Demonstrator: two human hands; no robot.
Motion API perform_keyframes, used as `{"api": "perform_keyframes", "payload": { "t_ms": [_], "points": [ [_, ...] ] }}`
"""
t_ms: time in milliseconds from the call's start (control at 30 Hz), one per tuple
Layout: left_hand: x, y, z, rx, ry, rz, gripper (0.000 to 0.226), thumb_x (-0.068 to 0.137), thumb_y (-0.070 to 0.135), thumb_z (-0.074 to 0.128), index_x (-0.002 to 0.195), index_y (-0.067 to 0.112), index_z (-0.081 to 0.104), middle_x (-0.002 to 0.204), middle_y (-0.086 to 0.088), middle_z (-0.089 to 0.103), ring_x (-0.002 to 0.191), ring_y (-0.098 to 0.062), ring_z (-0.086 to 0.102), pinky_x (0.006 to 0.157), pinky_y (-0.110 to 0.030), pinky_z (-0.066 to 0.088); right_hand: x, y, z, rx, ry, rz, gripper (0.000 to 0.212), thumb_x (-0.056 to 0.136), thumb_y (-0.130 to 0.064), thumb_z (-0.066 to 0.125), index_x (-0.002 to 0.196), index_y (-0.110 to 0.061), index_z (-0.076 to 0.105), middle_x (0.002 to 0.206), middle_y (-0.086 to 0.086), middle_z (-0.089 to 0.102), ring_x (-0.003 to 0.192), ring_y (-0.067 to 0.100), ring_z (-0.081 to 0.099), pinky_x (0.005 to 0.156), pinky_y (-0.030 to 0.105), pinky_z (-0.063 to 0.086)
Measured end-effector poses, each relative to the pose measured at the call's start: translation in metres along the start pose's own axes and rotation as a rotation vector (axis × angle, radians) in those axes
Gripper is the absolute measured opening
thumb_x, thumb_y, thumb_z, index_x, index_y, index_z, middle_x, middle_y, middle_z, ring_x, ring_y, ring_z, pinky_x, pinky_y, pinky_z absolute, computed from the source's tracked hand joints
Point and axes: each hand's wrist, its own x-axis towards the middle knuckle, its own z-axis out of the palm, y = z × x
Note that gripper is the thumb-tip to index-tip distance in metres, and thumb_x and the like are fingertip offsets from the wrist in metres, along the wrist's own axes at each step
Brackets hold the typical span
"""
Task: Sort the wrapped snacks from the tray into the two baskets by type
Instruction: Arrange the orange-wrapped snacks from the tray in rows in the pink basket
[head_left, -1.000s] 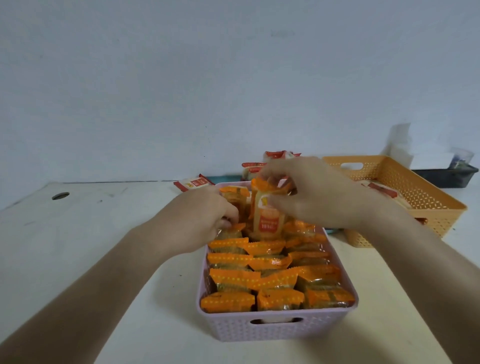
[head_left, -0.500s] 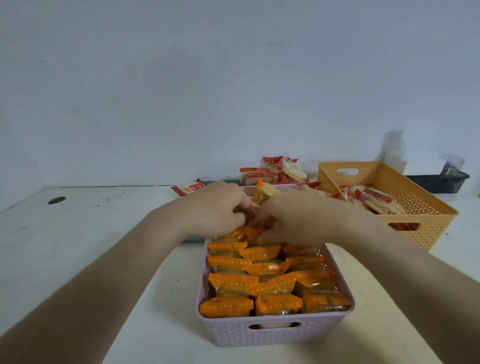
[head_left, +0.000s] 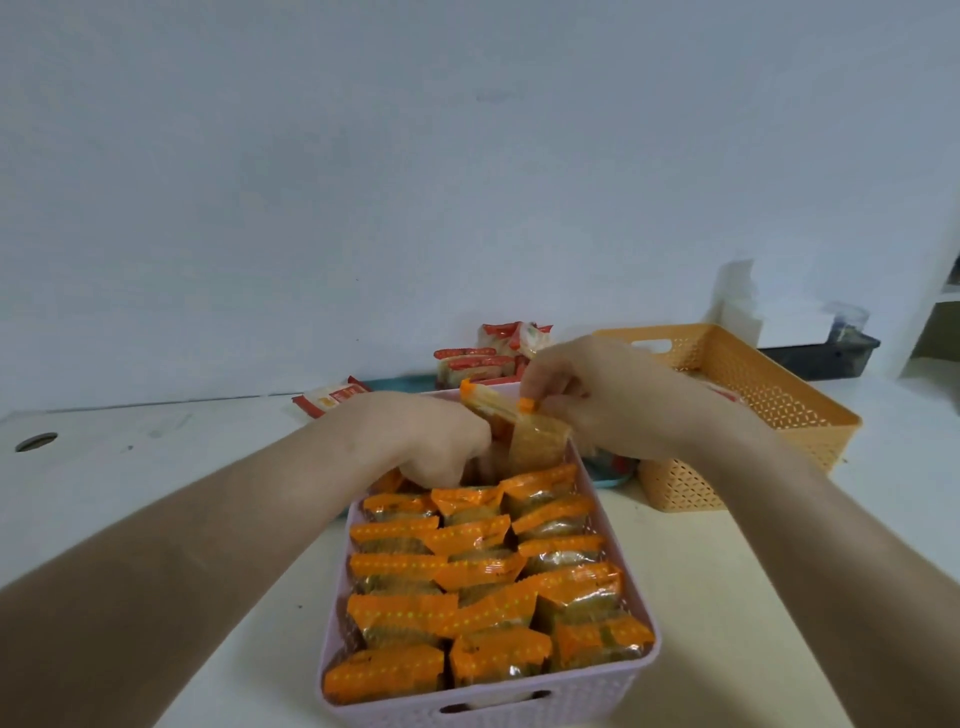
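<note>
A lilac basket (head_left: 519, 709) sits right in front of me, packed with rows of orange-wrapped snacks (head_left: 467, 582). At its far end my right hand (head_left: 613, 400) pinches the top edge of one orange-wrapped snack (head_left: 535, 441), holding it upright over a gap. My left hand (head_left: 426, 436) is curled, knuckles up, pressing into the packets beside that gap. An orange basket (head_left: 789, 405) stands to the right with red-wrapped snacks inside, mostly hidden by my right arm. A teal tray (head_left: 405, 383) lies behind the lilac basket with red-wrapped snacks (head_left: 478, 358) on it.
One red-wrapped snack (head_left: 332, 397) lies on the white table beyond my left hand. A dark bin (head_left: 826, 356) stands at the back right against the wall. A round hole (head_left: 35, 441) marks the table's far left.
My right hand has lifted the orange snack's top edge back up after pressing it down. The left hand stays curled among the packets at the basket's far end.
</note>
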Motion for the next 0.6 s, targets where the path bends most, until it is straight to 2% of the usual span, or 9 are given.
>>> {"api": "perform_keyframes", "payload": {
  "t_ms": [100, 200, 267, 333, 400, 467, 533, 600],
  "points": [
    [0.004, -0.003, 0.004, 0.022, 0.072, -0.039, 0.008, 0.09, 0.015, 0.06, 0.095, 0.022, 0.058, 0.084, 0.005, 0.058, 0.074, -0.01, 0.053, 0.062, -0.02, 0.045, -0.001, -0.005, 0.002, -0.056, 0.021, -0.003, 0.027, 0.093, -0.009, 0.054, 0.093, -0.036, 0.058, 0.095, -0.012, 0.059, 0.084, 0.002, 0.056, 0.068, 0.016, 0.047],
    [0.009, -0.005, 0.009, 0.026, 0.121, -0.043, 0.013, 0.088, 0.013, 0.06, 0.083, 0.023, 0.055, 0.078, 0.006, 0.056, 0.069, -0.01, 0.052, 0.057, -0.021, 0.041, -0.001, -0.009, 0.01, -0.143, -0.067, 0.01, 0.031, 0.09, -0.006, 0.052, 0.099, -0.033, 0.062, 0.101, -0.008, 0.062, 0.089, 0.01, 0.059, 0.076, 0.027, 0.054],
    [0.007, -0.008, 0.009, 0.027, 0.159, -0.017, 0.017, 0.086, 0.015, 0.063, 0.073, 0.024, 0.056, 0.074, 0.005, 0.058, 0.068, -0.011, 0.055, 0.056, -0.026, 0.047, -0.002, -0.011, 0.015, -0.225, -0.125, 0.0, 0.034, 0.088, -0.004, 0.052, 0.104, -0.031, 0.064, 0.103, -0.005, 0.064, 0.093, 0.015, 0.059, 0.081, 0.033, 0.053],
    [0.006, -0.015, 0.007, -0.01, 0.199, 0.023, 0.005, 0.082, 0.02, 0.067, 0.082, 0.025, 0.068, 0.077, 0.007, 0.066, 0.072, -0.013, 0.062, 0.064, -0.033, 0.056, -0.001, -0.012, 0.012, -0.325, -0.142, -0.013, 0.033, 0.088, -0.006, 0.053, 0.104, -0.032, 0.066, 0.1, -0.007, 0.064, 0.092, 0.016, 0.058, 0.083, 0.034, 0.051],
    [0.001, -0.021, 0.005, -0.125, 0.195, 0.05, 0.014, 0.081, 0.022, 0.07, 0.091, 0.029, 0.074, 0.081, 0.008, 0.072, 0.074, -0.012, 0.067, 0.07, -0.034, 0.058, 0.001, -0.014, 0.01, -0.419, -0.149, -0.027, 0.032, 0.087, -0.007, 0.054, 0.1, -0.033, 0.068, 0.088, -0.01, 0.061, 0.088, 0.015, 0.053, 0.088, 0.037, 0.046],
    [-0.004, -0.028, 0.004, -0.305, 0.18, 0.07, 0.018, 0.083, 0.017, 0.07, 0.095, 0.028, 0.076, 0.081, 0.003, 0.075, 0.067, -0.012, 0.07, 0.07, -0.03, 0.059, 0.003, -0.016, 0.012, -0.476, -0.16, -0.037, 0.03, 0.087, -0.006, 0.054, 0.095, -0.032, 0.067, 0.078, -0.012, 0.053, 0.086, 0.016, 0.049, 0.093, 0.041, 0.035],
    [-0.01, -0.035, 0.003, -0.432, 0.208, 0.087, 0.023, 0.085, 0.013, 0.068, 0.098, 0.03, 0.076, 0.078, 0.003, 0.075, 0.063, -0.012, 0.069, 0.068, -0.025, 0.059, 0.005, -0.018, 0.013, -0.493, -0.175, -0.042, 0.03, 0.089, -0.008, 0.054, 0.095, -0.035, 0.065, 0.076, -0.013, 0.05, 0.088, 0.018, 0.049, 0.097, 0.045, 0.03],
    [-0.016, -0.04, 0.0, -0.515, 0.249, 0.098, 0.024, 0.087, 0.011, 0.066, 0.091, 0.032, 0.077, 0.074, 0.01, 0.074, 0.064, -0.007, 0.067, 0.069, -0.022, 0.056, 0.007, -0.02, 0.011, -0.5, -0.201, -0.039, 0.029, 0.093, -0.012, 0.052, 0.1, -0.037, 0.066, 0.084, -0.01, 0.056, 0.092, 0.019, 0.05, 0.099, 0.046, 0.029]
  ]
}}
